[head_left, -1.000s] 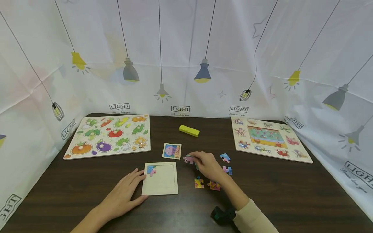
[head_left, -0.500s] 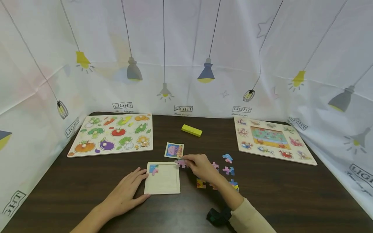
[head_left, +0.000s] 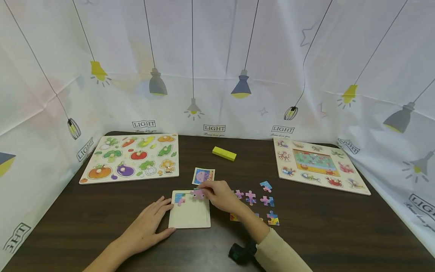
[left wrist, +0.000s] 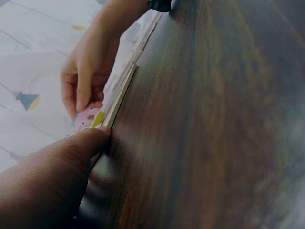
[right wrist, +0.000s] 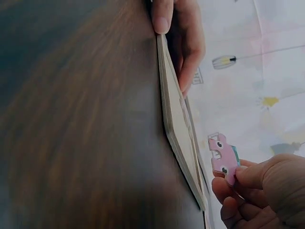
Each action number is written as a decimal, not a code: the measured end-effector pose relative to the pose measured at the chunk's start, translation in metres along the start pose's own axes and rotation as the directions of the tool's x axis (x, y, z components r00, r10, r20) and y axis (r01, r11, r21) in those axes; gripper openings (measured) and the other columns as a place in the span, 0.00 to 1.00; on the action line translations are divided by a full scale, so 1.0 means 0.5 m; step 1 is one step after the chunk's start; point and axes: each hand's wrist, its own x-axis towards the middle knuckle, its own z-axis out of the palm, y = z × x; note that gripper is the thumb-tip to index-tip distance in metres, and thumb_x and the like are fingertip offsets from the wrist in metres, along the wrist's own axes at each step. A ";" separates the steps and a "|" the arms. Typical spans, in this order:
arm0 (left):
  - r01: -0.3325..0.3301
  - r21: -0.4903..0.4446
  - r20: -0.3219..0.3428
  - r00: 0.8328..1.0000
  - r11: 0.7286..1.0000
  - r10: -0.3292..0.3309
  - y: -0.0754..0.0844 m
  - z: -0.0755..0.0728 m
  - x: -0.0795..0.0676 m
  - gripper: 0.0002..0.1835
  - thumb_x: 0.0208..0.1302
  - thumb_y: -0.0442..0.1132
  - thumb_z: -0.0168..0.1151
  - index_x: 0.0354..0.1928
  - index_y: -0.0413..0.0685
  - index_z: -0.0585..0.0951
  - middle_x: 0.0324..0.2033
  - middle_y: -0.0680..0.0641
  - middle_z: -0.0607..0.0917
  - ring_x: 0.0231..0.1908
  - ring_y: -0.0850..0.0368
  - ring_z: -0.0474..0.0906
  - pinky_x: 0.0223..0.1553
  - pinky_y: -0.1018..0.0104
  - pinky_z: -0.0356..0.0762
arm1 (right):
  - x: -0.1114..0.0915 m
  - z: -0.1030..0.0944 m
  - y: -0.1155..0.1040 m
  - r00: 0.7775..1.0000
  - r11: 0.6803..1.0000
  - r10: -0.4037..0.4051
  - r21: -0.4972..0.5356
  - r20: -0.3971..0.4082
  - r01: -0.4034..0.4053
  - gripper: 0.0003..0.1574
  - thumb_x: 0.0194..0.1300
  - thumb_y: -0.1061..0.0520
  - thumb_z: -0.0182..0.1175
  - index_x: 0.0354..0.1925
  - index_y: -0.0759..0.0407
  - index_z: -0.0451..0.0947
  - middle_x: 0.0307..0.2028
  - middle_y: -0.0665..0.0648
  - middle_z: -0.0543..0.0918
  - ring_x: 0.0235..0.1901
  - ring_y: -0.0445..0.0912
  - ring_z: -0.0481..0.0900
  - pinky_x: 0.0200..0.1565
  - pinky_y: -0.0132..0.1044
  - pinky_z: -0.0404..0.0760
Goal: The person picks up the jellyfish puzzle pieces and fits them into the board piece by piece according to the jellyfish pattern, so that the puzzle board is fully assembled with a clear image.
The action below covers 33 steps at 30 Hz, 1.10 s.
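Head view, step: I have the right hand (head_left: 220,195) pinching a pink puzzle piece (head_left: 198,194) over the far edge of the small puzzle tray (head_left: 188,220), so I judge this the placing step.
Head view, left hand: my left hand (head_left: 147,226) lies flat with straight fingers against the tray's near-left side, steadying it and gripping nothing.
Head view, tray: one piece (head_left: 178,198) already sits in the far-left corner, just left of the pink one.
Head view, next move: I judge the piece must be lowered and turned until its tabs meet that seated piece.
Head view, surroundings: loose pieces (head_left: 250,197) lie just right of my right hand; a picture card (head_left: 203,176) lies just beyond it, a yellow block (head_left: 224,153) farther off.
Head view, obstacles: the vegetable board (head_left: 130,158) and animal board (head_left: 319,165) are well apart; I judge nothing blocks the tray.
Left wrist view: my thumb (left wrist: 71,157) presses the tray's edge (left wrist: 121,98); the right hand (left wrist: 93,71) holds the pink piece (left wrist: 86,118) beyond it.
Right wrist view: fingertips (right wrist: 248,179) pinch the pink piece (right wrist: 223,158) just off the tray (right wrist: 178,129); whether it touches I cannot tell. The left hand (right wrist: 183,33) rests at the tray's far end.
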 end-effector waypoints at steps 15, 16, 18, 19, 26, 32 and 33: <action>-0.009 0.003 -0.014 1.000 1.000 0.009 0.004 -0.001 -0.002 0.35 0.58 0.61 0.56 0.60 0.44 0.70 0.63 0.46 0.65 0.66 0.47 0.54 0.61 0.46 0.56 | 0.026 0.037 -0.007 0.999 0.998 0.032 0.052 0.026 -0.033 0.07 0.61 0.62 0.58 0.37 0.60 0.82 0.26 0.48 0.79 0.25 0.38 0.69 0.27 0.27 0.72; -0.011 0.004 -0.019 1.000 1.000 0.011 0.004 -0.001 -0.001 0.35 0.58 0.61 0.57 0.60 0.44 0.70 0.63 0.46 0.66 0.65 0.47 0.54 0.61 0.46 0.56 | 0.027 0.038 -0.007 0.999 0.998 0.033 0.048 0.023 -0.035 0.07 0.61 0.62 0.58 0.37 0.60 0.82 0.26 0.48 0.79 0.25 0.38 0.69 0.27 0.27 0.72; -0.014 0.005 -0.027 1.000 1.000 0.014 0.003 -0.001 -0.001 0.35 0.58 0.61 0.57 0.60 0.44 0.70 0.63 0.46 0.66 0.65 0.47 0.55 0.60 0.46 0.57 | 0.027 0.039 -0.008 0.999 0.998 0.046 0.040 0.019 -0.046 0.06 0.61 0.61 0.58 0.36 0.59 0.82 0.26 0.48 0.78 0.25 0.39 0.69 0.27 0.27 0.71; -0.014 0.004 -0.029 0.999 1.000 0.014 0.003 0.000 -0.001 0.35 0.58 0.60 0.58 0.60 0.44 0.70 0.63 0.46 0.66 0.65 0.47 0.55 0.60 0.46 0.57 | 0.027 0.040 -0.008 0.999 0.998 0.050 0.035 0.019 -0.051 0.06 0.61 0.61 0.58 0.36 0.58 0.82 0.26 0.47 0.78 0.24 0.39 0.69 0.26 0.27 0.71; 0.003 -0.005 -0.011 1.000 1.000 -0.003 0.001 0.002 0.000 0.35 0.58 0.61 0.57 0.60 0.46 0.70 0.63 0.47 0.65 0.66 0.48 0.53 0.61 0.47 0.56 | 0.027 0.043 -0.006 0.997 0.997 0.069 0.023 0.019 -0.069 0.06 0.61 0.61 0.58 0.36 0.58 0.82 0.26 0.47 0.78 0.25 0.38 0.69 0.28 0.26 0.72; 0.008 -0.005 -0.005 1.000 1.000 -0.008 0.000 0.001 0.000 0.35 0.57 0.61 0.57 0.61 0.47 0.69 0.64 0.48 0.65 0.66 0.49 0.53 0.62 0.48 0.55 | 0.027 0.046 -0.009 0.998 0.998 0.055 0.025 0.016 -0.055 0.06 0.61 0.61 0.59 0.36 0.59 0.83 0.27 0.47 0.79 0.26 0.39 0.69 0.29 0.27 0.72; 0.008 -0.006 -0.004 1.000 1.000 -0.008 0.000 0.001 0.000 0.35 0.57 0.61 0.57 0.61 0.47 0.69 0.64 0.48 0.65 0.66 0.49 0.53 0.62 0.48 0.55 | 0.027 0.047 -0.009 0.999 0.999 0.049 0.019 0.014 -0.050 0.06 0.61 0.61 0.58 0.35 0.59 0.83 0.27 0.47 0.79 0.26 0.38 0.69 0.28 0.27 0.72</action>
